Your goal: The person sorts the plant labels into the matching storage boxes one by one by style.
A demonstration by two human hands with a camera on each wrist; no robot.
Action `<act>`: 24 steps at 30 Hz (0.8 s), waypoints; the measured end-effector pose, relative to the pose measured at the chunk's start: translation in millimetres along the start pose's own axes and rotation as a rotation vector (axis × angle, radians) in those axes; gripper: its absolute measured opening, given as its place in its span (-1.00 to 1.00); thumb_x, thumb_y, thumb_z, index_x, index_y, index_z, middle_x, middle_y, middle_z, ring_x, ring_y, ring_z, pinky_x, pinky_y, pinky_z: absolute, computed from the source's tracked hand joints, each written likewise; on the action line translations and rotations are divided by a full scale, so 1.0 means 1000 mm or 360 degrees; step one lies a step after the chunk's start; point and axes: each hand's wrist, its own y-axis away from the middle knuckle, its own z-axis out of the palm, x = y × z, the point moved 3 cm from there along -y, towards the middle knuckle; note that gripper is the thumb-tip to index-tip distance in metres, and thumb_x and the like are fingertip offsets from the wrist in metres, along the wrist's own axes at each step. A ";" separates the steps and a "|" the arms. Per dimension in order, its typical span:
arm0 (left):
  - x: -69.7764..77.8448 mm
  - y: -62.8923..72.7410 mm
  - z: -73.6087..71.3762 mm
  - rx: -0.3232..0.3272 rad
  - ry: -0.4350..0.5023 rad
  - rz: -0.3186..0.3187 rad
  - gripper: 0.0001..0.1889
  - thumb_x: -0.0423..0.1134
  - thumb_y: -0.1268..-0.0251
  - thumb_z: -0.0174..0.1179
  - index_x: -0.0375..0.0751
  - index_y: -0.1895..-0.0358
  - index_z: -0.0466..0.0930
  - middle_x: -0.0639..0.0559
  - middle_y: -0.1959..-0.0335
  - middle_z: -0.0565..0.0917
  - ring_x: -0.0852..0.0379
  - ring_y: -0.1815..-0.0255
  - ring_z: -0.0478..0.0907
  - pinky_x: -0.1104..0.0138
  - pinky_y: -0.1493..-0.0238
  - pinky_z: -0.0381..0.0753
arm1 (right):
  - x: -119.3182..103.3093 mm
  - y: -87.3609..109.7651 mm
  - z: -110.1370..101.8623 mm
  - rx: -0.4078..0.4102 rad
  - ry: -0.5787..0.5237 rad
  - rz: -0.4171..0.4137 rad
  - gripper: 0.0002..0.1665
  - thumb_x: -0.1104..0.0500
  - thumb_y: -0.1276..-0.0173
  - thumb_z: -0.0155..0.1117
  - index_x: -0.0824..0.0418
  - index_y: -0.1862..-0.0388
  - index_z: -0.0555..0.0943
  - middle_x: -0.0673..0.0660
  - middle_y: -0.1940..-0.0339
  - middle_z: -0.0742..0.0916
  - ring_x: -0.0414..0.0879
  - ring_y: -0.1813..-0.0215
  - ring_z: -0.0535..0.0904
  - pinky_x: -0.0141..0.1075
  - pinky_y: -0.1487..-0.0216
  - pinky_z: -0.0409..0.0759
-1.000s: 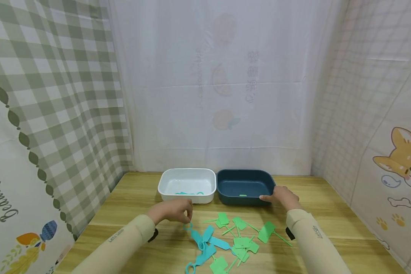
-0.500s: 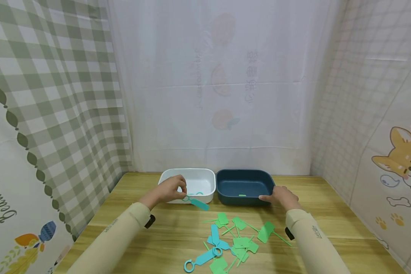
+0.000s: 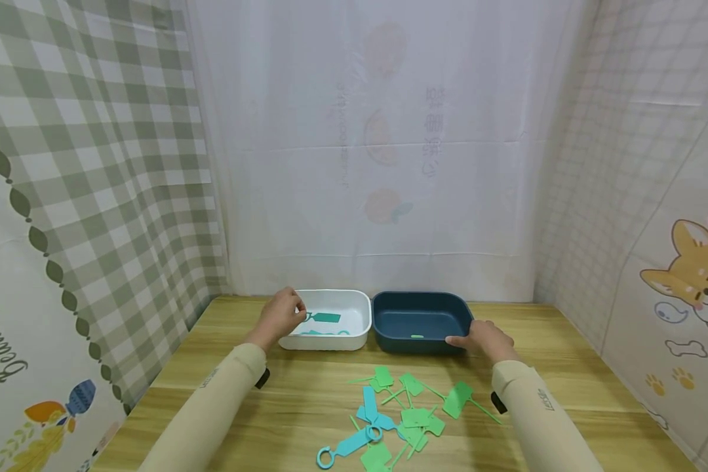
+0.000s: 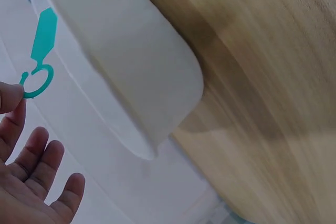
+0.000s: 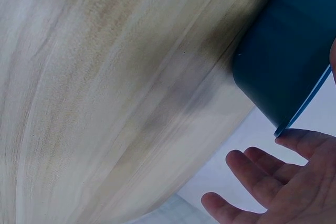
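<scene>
My left hand (image 3: 281, 316) is above the left side of the white bin (image 3: 324, 343). Thumb and index finger pinch a teal plastic tag (image 4: 45, 34) by its open ring; the other fingers are spread. In the head view the tag's flat blade (image 3: 326, 318) overlaps the bin's inside, where other teal tags (image 3: 324, 333) lie. My right hand (image 3: 488, 339) holds the dark blue bin (image 3: 421, 344) at its front right corner, thumb over the front wall and index finger at the rim. A bit of green (image 3: 417, 336) shows inside that bin.
Several blue ring tags (image 3: 354, 443) lie on the wooden table (image 3: 259, 419) in front of the bins. Beside them is a loose heap of green tags with thin tails (image 3: 415, 418). A white curtain (image 3: 377, 164) hangs behind the bins, with patterned cloths at both sides.
My left hand has lifted a ring tag from the blue pile and carried it up and away to the white bin. The right hand has stayed at the dark blue bin.
</scene>
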 end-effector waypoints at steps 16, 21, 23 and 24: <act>-0.003 -0.001 0.021 -0.0099 -0.0198 -0.0174 -0.91 -0.33 -0.23 0.24 -0.15 0.43 0.68 -0.02 0.30 0.54 -0.02 0.22 0.48 0.04 0.21 0.51 | 0.000 0.000 0.001 0.0003 -0.0012 -0.0001 0.03 -0.36 -0.34 0.21 0.58 -0.25 0.41 0.70 -0.27 0.35 0.51 -0.20 0.41 0.42 -0.07 0.36; 0.000 0.000 0.022 -0.0078 -0.0181 -0.0164 -0.91 -0.30 -0.24 0.28 -0.19 0.23 0.72 -0.09 0.20 0.58 -0.11 0.10 0.53 0.00 0.16 0.52 | 0.001 -0.001 0.001 0.0009 -0.0010 0.0013 0.02 -0.36 -0.33 0.21 0.57 -0.23 0.43 0.68 -0.24 0.39 0.46 -0.18 0.44 0.35 -0.03 0.42; 0.002 -0.001 0.023 -0.0081 -0.0193 -0.0144 -0.90 -0.27 -0.23 0.31 -0.17 0.22 0.72 -0.08 0.19 0.59 -0.11 0.09 0.54 -0.01 0.14 0.53 | 0.001 -0.001 0.002 0.0007 -0.0011 0.0021 0.01 -0.36 -0.34 0.20 0.57 -0.23 0.43 0.67 -0.24 0.40 0.44 -0.16 0.46 0.32 -0.01 0.45; 0.003 -0.001 0.024 -0.0082 -0.0192 -0.0138 -0.89 -0.26 -0.23 0.32 -0.17 0.22 0.72 -0.08 0.19 0.60 -0.12 0.09 0.54 -0.02 0.12 0.52 | 0.001 -0.001 0.002 0.0005 -0.0012 0.0025 0.01 -0.36 -0.34 0.20 0.57 -0.23 0.43 0.67 -0.23 0.40 0.43 -0.15 0.47 0.30 0.01 0.46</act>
